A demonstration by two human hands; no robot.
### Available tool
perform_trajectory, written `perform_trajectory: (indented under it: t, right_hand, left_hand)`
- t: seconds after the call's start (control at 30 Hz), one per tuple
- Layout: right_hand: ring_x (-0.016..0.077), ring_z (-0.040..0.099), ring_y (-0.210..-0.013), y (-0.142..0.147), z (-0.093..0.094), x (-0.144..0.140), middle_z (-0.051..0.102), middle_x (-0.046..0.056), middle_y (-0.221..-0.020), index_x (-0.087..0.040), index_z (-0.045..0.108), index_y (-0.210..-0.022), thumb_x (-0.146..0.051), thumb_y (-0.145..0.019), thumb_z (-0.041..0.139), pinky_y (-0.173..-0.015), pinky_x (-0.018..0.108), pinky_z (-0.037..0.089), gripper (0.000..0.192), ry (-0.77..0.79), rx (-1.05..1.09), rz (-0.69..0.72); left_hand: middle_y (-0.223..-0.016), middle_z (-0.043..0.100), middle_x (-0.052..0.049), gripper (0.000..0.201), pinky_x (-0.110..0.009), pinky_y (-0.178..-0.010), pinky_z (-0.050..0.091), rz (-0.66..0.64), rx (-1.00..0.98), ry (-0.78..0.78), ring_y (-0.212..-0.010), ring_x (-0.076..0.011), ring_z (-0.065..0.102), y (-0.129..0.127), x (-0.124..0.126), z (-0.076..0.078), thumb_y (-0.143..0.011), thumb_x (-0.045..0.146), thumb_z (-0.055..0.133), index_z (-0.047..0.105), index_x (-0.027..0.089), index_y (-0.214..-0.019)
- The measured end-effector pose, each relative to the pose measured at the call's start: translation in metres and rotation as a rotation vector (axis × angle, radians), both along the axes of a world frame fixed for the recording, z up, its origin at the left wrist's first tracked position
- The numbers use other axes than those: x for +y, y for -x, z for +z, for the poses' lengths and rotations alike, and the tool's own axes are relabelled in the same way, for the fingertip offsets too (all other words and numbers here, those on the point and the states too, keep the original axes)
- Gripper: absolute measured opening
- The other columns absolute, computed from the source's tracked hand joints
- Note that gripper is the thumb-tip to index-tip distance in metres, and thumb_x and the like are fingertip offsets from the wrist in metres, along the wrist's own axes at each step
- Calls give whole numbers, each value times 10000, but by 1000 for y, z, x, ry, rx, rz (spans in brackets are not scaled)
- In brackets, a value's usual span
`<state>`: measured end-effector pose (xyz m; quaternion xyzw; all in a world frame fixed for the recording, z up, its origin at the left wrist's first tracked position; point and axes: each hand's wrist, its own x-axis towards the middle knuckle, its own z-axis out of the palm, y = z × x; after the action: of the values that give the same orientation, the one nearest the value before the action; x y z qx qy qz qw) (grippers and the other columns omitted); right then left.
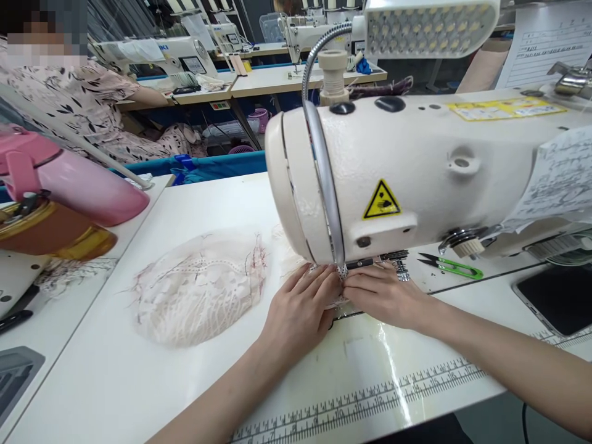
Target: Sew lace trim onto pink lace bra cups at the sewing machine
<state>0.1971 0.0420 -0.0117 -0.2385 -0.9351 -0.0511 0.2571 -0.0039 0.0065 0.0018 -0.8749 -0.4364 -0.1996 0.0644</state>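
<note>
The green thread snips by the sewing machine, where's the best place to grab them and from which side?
Probably by the green looped handle, coming from the right: the thread snips lie flat on the table, dark blades pointing left toward the right hand, so that end is blunt and unobstructed.

2 bare forearms — no sleeves, rings or watch; left grip (303, 306) and right grip (382, 296) ungloved.

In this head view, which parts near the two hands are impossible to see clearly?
- Needle and presser foot: hidden behind the cream-white sewing machine head.
- Fingertips of the left hand and right hand: tucked under that head.
- The small white lace piece that they pinch: mostly covered by the fingers.
- Black flat panel: cut off by the right edge.
</note>
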Motion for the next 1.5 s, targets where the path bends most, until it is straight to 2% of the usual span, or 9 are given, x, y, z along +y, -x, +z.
perform_trajectory:
  t: [0.2,0.33,0.67,0.83,1.0,1.1,1.2,1.4,1.5]
  right_hand:
    - [103,557,-807,-3,2,4,674,-25,-896,-193,604,-839,-58,-859,459,-709,256,382,198,20,-11,-16]
    - [92,533,-736,-4,6,5,676,-55,-862,-204,595,-768,-62,-834,486,-594,265,330,191,-57,-2,-60]
    - [132,566,-692,-8,10,2,687,-40,-895,-214,639,-874,-149,-855,533,-671,322,364,126,-209,-28,-184]
    - [147,588,-728,-9,18,2,680,-16,-923,-232,647,-936,-127,-888,487,-689,332,381,197,-77,-49,-197]
    - [163,580,-758,-11,23,4,682,-3,-887,-246,664,-916,-138,-895,448,-645,312,421,242,52,-18,-199]
    - [162,571,-764,-13,22,7,678,-8,-925,-268,666,-902,-163,-900,438,-618,303,441,251,98,37,-198]
    - [164,565,-762,-12,20,10,664,-4,-873,-282,660,-904,-160,-889,444,-632,307,444,249,113,35,-168]
    - [147,579,-677,-9,21,5,651,-14,-807,-248,643,-915,-130,-895,475,-717,347,425,206,-36,-71,-205]
    - [133,564,-635,-9,19,2,687,-32,-882,-248,643,-941,-132,-870,523,-715,347,423,181,-157,-111,-219]
  left_hand:
    - [-1210,637,-89,406,-464,-998,448,3,21,-23,-1090,-258,612,-2,0,1,-836,211,490,561,127,-1226]
    - [-1217,633,-84,423,-467,-989,449,-6,30,-28,-1092,-264,606,-2,0,-1,-823,208,490,566,133,-1231]
    - [-1187,647,-95,411,-476,-977,451,-4,22,0,-1054,-271,608,-5,1,0,-824,199,493,582,134,-1221]
    - [-1179,651,-86,414,-472,-969,451,10,37,-22,-1062,-268,602,-6,1,-1,-831,208,507,570,168,-1237]
    - [-1183,649,-88,412,-481,-995,426,17,73,-60,-1111,-266,584,-8,-1,-2,-858,244,528,543,181,-1265]
    - [-1205,642,-63,371,-456,-1014,421,-37,83,-123,-1133,-241,579,-8,-2,-2,-875,198,528,555,187,-1245]
    - [-1226,629,-75,361,-428,-1032,429,-122,91,-158,-1152,-224,575,-6,-2,-3,-878,146,515,558,143,-1236]
    - [-1226,620,-115,375,-457,-1036,441,-173,125,-157,-1164,-244,570,1,-1,-4,-895,148,467,536,95,-1260]
    - [-1247,601,-125,378,-454,-1020,457,-190,179,-139,-1160,-242,574,6,1,-2,-908,157,432,528,84,-1266]
